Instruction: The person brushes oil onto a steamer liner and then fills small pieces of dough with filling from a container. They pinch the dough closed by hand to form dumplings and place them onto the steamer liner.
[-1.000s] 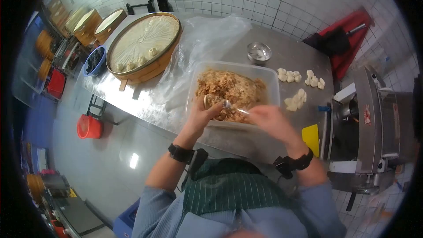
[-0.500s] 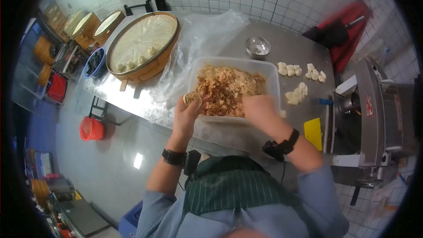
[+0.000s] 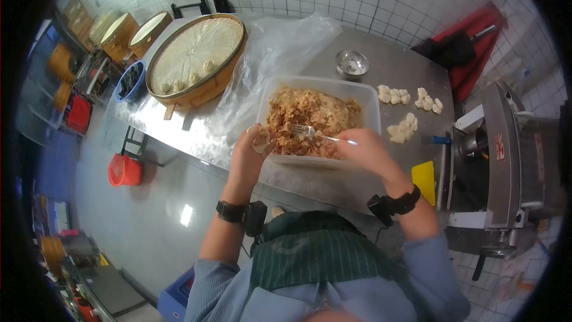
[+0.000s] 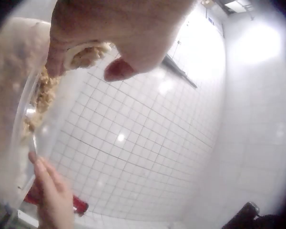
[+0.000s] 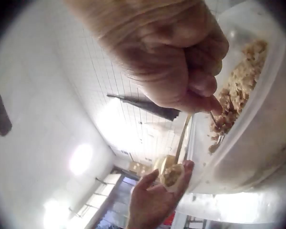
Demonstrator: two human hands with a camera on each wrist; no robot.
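In the head view, my left hand [image 3: 243, 158] holds a round dough wrapper [image 3: 261, 139] with filling cupped in it, at the tub's near left corner. The left wrist view shows the wrapper's pale rim [image 4: 70, 56] around the brown filling, with the thumb apart from it. My right hand [image 3: 368, 154] grips a metal fork [image 3: 336, 139] by its handle. The fork's tines lie over the minced filling [image 3: 322, 104] in the clear plastic tub [image 3: 372, 98]. Curled fingers in the right wrist view hide most of the fork handle.
A large bamboo steamer [image 3: 196, 39] stands left with several small dumplings [image 3: 193, 77]. Crumpled plastic sheeting [image 3: 262, 53] lies beside it. Right of the tub are dough pieces [image 3: 403, 128], a metal bowl [image 3: 352, 63], a yellow scraper [image 3: 423, 182] and a steel machine [image 3: 500, 161].
The fork was at the wrapper a second ago; now it is over the filling. My left hand has shifted left with the wrapper, and my right hand has moved slightly right.
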